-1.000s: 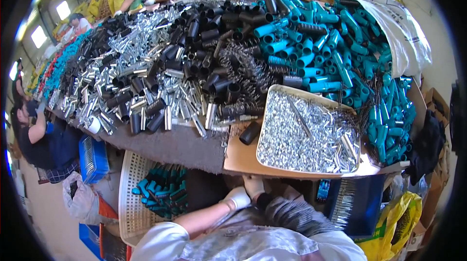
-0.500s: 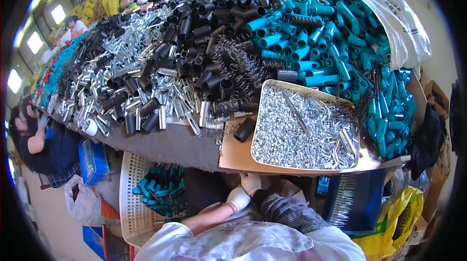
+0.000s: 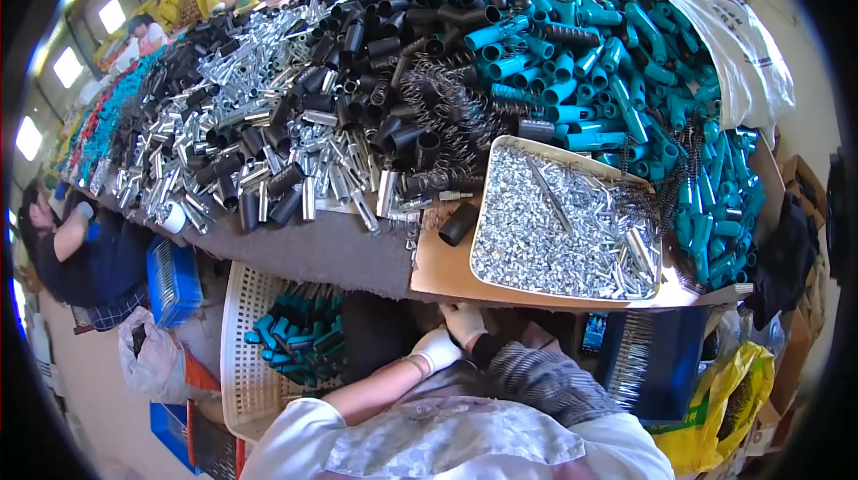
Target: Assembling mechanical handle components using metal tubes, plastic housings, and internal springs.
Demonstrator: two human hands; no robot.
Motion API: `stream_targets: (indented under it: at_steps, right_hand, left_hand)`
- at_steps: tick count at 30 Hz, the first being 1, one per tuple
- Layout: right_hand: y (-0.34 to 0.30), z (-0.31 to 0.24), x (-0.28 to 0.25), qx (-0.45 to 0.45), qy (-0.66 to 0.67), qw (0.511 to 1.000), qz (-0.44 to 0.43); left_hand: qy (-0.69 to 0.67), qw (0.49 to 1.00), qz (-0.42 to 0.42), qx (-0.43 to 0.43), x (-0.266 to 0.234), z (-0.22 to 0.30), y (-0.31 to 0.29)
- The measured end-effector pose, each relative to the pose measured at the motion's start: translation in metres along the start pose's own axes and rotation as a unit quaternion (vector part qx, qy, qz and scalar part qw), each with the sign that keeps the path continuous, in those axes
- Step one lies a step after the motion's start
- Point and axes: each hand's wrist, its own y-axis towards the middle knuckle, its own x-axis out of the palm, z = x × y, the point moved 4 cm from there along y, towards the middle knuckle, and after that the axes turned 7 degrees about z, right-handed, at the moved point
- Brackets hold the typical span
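Both my hands wear pale gloves and are close together in front of my lap, just below the table's near edge. My left hand (image 3: 438, 349) is curled, its fingers turned toward the right hand and partly hidden. Touching or nearly touching it, my right hand (image 3: 464, 324) lies slightly farther forward with bent fingers. Whatever they may hold is too small or hidden to make out. Beyond them, a cream tray (image 3: 475, 258) of small metal pieces stands on brown cardboard (image 3: 433, 265). A short black tube (image 3: 458, 224) lies beside the tray.
Heaped on the table are metal tubes, black sleeves, springs (image 3: 438, 109) and teal plastic handles (image 3: 590, 136). A white basket (image 3: 236, 364) with teal-and-black parts is at my left. To my right are a dark blue bin (image 3: 668, 364) and a yellow sack (image 3: 733, 391). Other people work around the table.
The view has tilted and shifted slightly. My hands remain together at the table's edge, with the right hand's bent fingers showing a little more. The person at far left has moved a hand.
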Motion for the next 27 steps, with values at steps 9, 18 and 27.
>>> stream_targets:
  at_steps: [9,18,27]
  right_hand:
    - [-0.006,-0.003,-0.004,0.035,0.057,0.997,0.039]
    - [-0.051,0.027,-0.088,0.192,0.499,0.845,-0.004]
    - [-0.087,0.004,-0.077,0.208,0.445,0.869,-0.064]
  left_hand:
    - [0.002,0.997,0.042,0.071,0.026,-0.034,0.012]
    - [-0.042,0.953,0.3,-0.011,-0.249,0.041,-0.206]
    - [-0.097,0.899,0.402,-0.143,-0.284,-0.099,-0.222]
